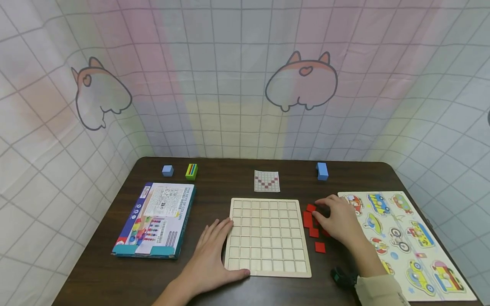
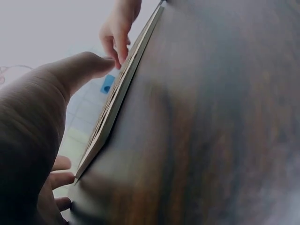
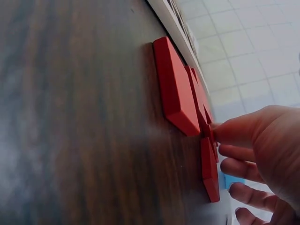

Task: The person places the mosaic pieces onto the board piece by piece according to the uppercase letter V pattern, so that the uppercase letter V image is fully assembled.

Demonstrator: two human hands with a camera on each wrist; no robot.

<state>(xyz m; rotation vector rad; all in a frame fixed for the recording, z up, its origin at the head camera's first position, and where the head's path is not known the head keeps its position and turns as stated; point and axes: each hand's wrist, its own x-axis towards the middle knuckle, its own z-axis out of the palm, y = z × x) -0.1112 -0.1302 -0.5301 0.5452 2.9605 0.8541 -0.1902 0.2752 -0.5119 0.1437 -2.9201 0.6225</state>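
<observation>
A pale wooden grid board point(image 1: 268, 238) lies flat on the dark table, its squares bare. My left hand point(image 1: 214, 255) rests spread at the board's left side, fingertips at the left edge and thumb at the near edge. In the left wrist view, the thumb point(image 2: 86, 65) reaches over the board's edge point(image 2: 119, 98). Right of the board lie several loose red square tiles point(image 1: 319, 247). My right hand point(image 1: 340, 219) is over the far tiles, with thumb and fingertips right at them. In the right wrist view, the thumb point(image 3: 236, 131) touches a red tile, the other fingers loosely bent behind.
A pattern card point(image 1: 266, 181) with a red V lies beyond the board. Blue blocks point(image 1: 322, 171) and a striped green block point(image 1: 191, 171) stand at the back. A boxed set point(image 1: 155, 221) lies left, a vehicle puzzle board point(image 1: 409, 246) right. A patterned curtain point(image 1: 237, 85) surrounds the table.
</observation>
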